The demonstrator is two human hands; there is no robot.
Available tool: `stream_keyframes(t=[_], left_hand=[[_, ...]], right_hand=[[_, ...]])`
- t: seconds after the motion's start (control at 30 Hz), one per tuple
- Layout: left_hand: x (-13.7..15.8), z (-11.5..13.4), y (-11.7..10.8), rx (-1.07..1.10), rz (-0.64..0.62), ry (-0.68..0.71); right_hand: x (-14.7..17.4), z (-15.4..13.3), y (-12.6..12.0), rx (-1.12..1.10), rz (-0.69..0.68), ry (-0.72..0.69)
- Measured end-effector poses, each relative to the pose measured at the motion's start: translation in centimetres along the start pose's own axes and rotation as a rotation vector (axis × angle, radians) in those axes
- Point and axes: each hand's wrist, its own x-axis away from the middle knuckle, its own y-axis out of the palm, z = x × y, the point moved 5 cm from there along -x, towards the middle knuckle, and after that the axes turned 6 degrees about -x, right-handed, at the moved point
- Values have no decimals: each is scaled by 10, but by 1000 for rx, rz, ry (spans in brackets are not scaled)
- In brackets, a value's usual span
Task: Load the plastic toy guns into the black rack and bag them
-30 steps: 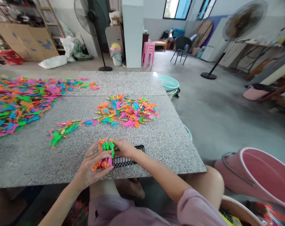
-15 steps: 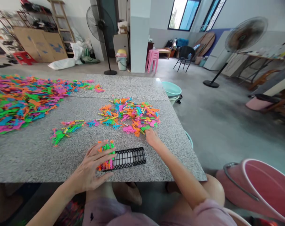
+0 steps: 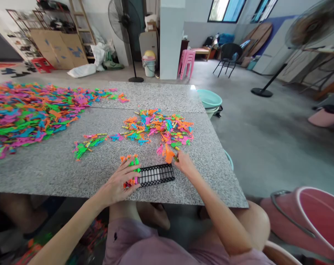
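My left hand (image 3: 119, 184) lies over the left end of a black openwork plastic basket (image 3: 157, 175), its fingers stretched out and apart. Under it, upright green, orange and pink plastic pieces (image 3: 135, 161) fill that end of the basket; the hand partly hides them. My right hand (image 3: 184, 162) is pinched on the end of an orange plastic toy piece (image 3: 168, 154), just above the basket's right end. Behind it spreads a loose pile of small bright plastic toys (image 3: 155, 127), some with yellow-banded sticks. Their exact kind is too small to make out.
A much larger heap of bright plastic pieces (image 3: 31, 114) covers the left of the speckled stone table (image 3: 106, 176). A short row of toys (image 3: 91, 141) lies between. Beyond the right edge stand a pink bucket (image 3: 294, 217) and turquoise basins (image 3: 209, 98).
My right hand has drawn back from the pile towards the basket, bringing the orange toy piece with it. My left hand stays on the basket. The whole view has shifted slightly.
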Motion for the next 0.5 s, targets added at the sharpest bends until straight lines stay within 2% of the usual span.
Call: stream_keyframes(t=[0.1, 0.13, 0.17, 0.3, 0.33, 0.4, 0.5], left_hand=[[-1, 0, 1, 24, -17, -10], [-1, 0, 1, 29, -24, -13], [-1, 1, 1, 32, -27, -15], [-2, 2, -1, 33, -15, -27], [-3, 2, -1, 32, -14, -28], [-3, 2, -1, 28, -15, -28], [-2, 2, 0, 16, -27, -34]], right_hand=[[18, -2, 3, -275, 156, 21], [23, -7, 8, -365, 162, 18], [28, -15, 17, -460, 116, 11], [53, -64, 67, -940, -271, -48], [60, -75, 76, -1018, -333, -65], [69, -90, 85, -991, -349, -104], [73, -101, 82, -686, -253, -186]])
